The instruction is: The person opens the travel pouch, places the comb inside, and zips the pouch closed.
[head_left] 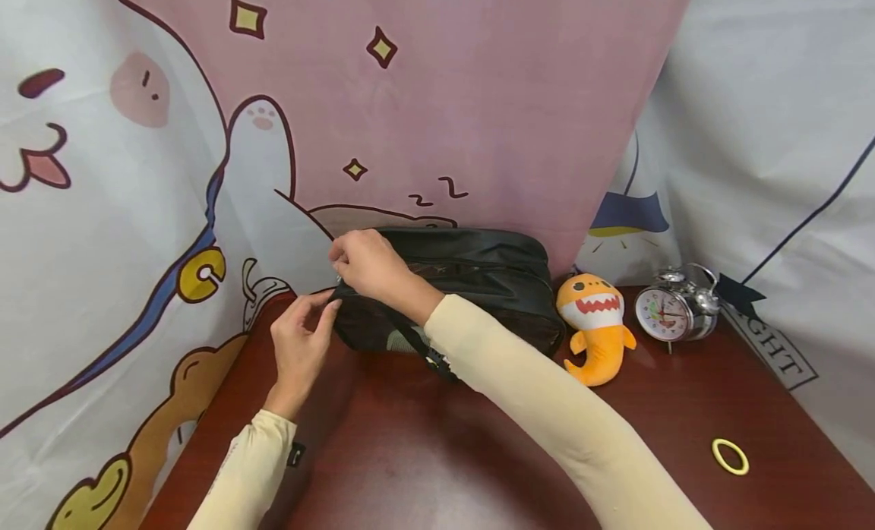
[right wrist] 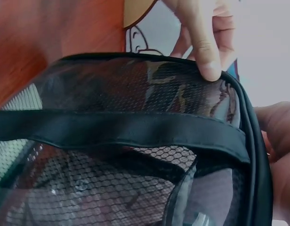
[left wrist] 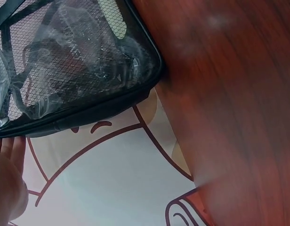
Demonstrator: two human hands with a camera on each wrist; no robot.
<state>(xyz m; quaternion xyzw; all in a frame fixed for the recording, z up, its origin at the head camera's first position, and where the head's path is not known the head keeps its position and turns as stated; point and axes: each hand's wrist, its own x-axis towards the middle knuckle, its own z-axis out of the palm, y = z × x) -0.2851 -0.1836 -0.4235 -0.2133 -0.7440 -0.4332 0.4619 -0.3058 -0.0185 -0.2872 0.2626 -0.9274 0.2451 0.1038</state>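
Observation:
A black bag with see-through plastic and mesh panels stands at the back of the table. My left hand pinches its left corner; the right wrist view shows the thumb on the plastic and the fingers behind the edge. In the left wrist view, the fingers of that hand reach behind the bag's rim. My right hand is at the bag's upper left edge, its fingers curled, and what sits between the fingertips is hidden. A dark strap hangs down the bag's front.
Right of the bag stands an orange shark plush, with a silver alarm clock beyond it. A yellow ring lies on the reddish-brown table at right. Printed cloth hangs behind and on both sides.

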